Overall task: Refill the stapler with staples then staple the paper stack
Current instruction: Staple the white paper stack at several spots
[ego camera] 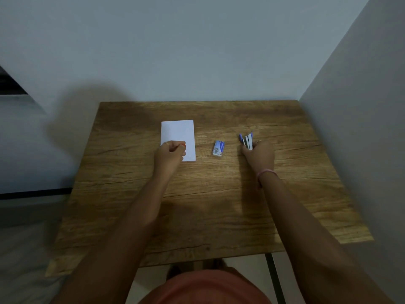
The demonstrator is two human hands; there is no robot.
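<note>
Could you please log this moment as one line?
right hand: holds stapler | left hand: on paper stack | staple box: untouched

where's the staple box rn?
In the head view, the staple box lies on the wooden table near its middle, untouched, between the paper stack on its left and the stapler in the right hand.

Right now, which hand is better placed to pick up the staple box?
Left. The right hand already holds the stapler; the left hand rests on the paper stack, beside the staple box.
</note>
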